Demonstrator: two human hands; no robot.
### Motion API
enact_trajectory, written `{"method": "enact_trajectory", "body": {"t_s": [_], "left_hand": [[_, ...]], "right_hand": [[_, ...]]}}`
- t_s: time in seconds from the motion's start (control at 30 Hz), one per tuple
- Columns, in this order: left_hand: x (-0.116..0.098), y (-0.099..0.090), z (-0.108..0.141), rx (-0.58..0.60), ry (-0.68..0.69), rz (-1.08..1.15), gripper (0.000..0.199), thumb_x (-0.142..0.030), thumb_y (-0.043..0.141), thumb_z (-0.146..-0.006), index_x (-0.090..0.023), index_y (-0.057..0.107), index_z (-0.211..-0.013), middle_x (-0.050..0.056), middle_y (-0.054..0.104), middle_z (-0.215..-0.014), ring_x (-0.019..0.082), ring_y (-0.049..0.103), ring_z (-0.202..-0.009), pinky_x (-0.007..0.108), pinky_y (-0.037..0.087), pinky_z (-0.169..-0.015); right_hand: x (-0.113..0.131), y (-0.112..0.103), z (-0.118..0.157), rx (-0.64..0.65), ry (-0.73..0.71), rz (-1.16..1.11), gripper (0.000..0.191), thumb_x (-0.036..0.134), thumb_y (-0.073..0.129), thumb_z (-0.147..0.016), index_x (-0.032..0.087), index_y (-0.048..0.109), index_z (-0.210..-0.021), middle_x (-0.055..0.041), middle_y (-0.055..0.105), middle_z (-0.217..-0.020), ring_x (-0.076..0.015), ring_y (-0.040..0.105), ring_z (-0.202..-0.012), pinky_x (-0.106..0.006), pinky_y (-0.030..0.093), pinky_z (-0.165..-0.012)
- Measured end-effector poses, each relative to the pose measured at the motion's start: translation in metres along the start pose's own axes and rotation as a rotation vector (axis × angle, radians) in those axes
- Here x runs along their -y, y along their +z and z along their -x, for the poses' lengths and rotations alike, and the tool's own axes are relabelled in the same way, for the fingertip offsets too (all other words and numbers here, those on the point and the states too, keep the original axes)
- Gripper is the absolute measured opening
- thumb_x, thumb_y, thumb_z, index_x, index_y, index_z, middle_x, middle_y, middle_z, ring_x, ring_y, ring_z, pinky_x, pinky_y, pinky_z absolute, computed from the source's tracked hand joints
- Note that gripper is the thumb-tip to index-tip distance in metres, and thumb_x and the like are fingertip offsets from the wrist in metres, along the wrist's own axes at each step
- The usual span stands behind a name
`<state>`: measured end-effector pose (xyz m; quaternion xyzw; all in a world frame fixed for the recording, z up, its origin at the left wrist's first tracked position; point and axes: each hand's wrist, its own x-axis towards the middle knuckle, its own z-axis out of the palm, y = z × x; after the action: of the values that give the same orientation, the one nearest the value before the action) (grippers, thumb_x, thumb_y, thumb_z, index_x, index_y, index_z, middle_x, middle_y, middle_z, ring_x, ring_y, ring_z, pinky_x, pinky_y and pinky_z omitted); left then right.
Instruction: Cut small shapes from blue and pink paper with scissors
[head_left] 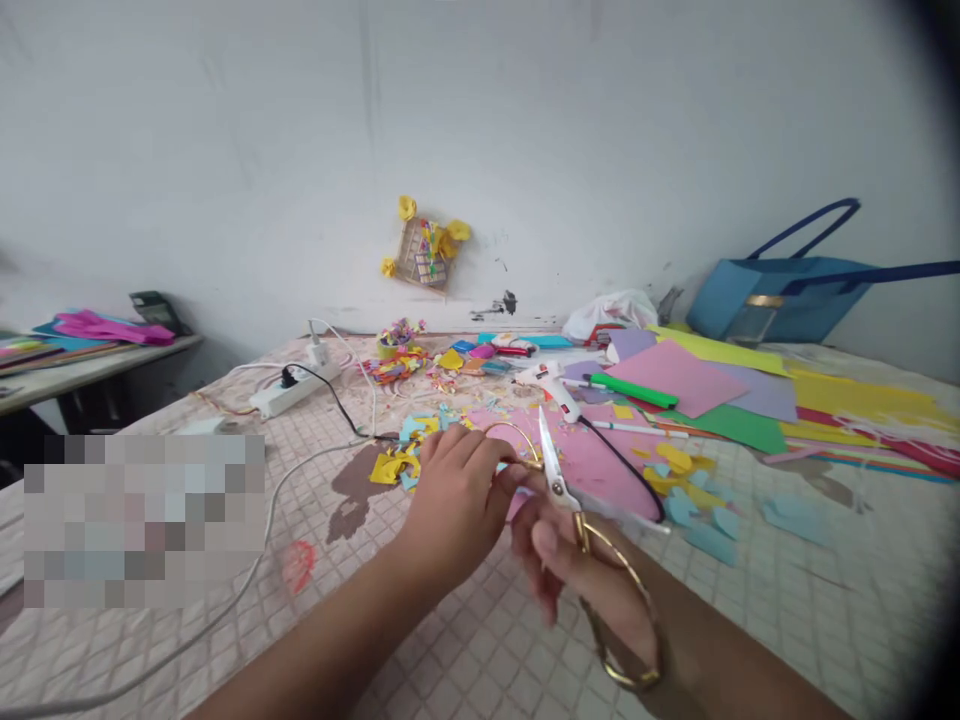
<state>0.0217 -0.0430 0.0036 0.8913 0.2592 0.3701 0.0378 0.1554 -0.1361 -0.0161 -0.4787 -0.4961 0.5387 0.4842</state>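
My left hand [459, 490] is closed, its thumb and fingertips pinched together on a thin gold-coloured hoop [531, 432]. Part of that hoop is hidden behind the hand. In my right hand [581, 570] is a pair of scissors [555, 470] with silver blades pointing up and gold loop handles. The right fingertips are close to the left ones, and whether they also touch the hoop I cannot tell. Beyond both hands lies a pink sheet [607, 465] with paper scraps on it. Yellow and light-blue scraps [397, 465] lie just past my left hand.
A white glue gun [553, 388] with a black cord lies behind the scissors, near a green marker-like stick [634, 391]. Coloured paper sheets [679, 375] and a blue bag [780, 300] are at right. A power strip [296, 388] and white cable [274, 510] are at left.
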Motion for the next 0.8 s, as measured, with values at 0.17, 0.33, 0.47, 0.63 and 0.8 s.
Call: {"method": "enact_trajectory", "body": {"t_s": [0.17,0.33,0.47,0.63,0.8], "left_hand": [[-0.015,0.012,0.011,0.011,0.001,0.081,0.025,-0.025,0.045,-0.087,-0.016,0.055,-0.066,0.004,0.059,-0.066,0.019,0.048,-0.070,0.034,0.033,-0.066],[-0.030,0.020,0.020,-0.016,-0.019,0.245,0.014,-0.015,0.044,-0.085,-0.014,0.057,-0.079,0.007,0.060,-0.077,0.019,0.048,-0.076,0.034,0.037,-0.067],[-0.030,0.019,0.020,-0.045,0.011,0.269,0.015,-0.010,0.045,-0.083,-0.014,0.055,-0.073,0.005,0.056,-0.068,0.018,0.046,-0.070,0.033,0.036,-0.063],[-0.029,0.011,0.019,-0.143,0.231,0.317,0.014,-0.004,0.047,-0.079,-0.012,0.055,-0.088,0.006,0.056,-0.074,0.018,0.046,-0.073,0.035,0.039,-0.066],[-0.026,0.004,0.020,-0.196,0.349,0.304,0.038,-0.001,0.051,-0.076,-0.009,0.048,-0.114,0.012,0.057,-0.101,0.021,0.048,-0.096,0.040,0.041,-0.084]], "right_hand": [[0.000,-0.008,-0.007,-0.330,-0.170,-0.012,0.038,0.057,0.051,-0.080,0.021,0.056,-0.093,-0.0015,0.054,-0.072,-0.0156,0.052,-0.063,-0.028,0.043,-0.053],[-0.003,-0.002,-0.009,-0.245,-0.076,-0.111,0.041,0.056,0.059,-0.075,0.023,0.056,-0.099,-0.0006,0.055,-0.074,-0.0179,0.053,-0.069,-0.027,0.042,-0.053],[-0.005,0.003,-0.009,-0.180,-0.101,-0.118,0.033,0.050,0.063,-0.074,0.018,0.055,-0.076,0.0016,0.051,-0.066,-0.0134,0.049,-0.062,-0.026,0.039,-0.055],[0.005,0.002,-0.001,-0.278,-0.224,-0.034,0.028,0.045,0.061,-0.078,0.018,0.054,-0.074,0.0014,0.053,-0.065,-0.0118,0.048,-0.059,-0.026,0.041,-0.057],[0.019,0.000,0.001,-0.441,-0.443,-0.052,0.023,0.038,0.062,-0.079,0.019,0.050,-0.071,0.0022,0.056,-0.063,-0.0109,0.052,-0.056,-0.024,0.043,-0.053]]}}
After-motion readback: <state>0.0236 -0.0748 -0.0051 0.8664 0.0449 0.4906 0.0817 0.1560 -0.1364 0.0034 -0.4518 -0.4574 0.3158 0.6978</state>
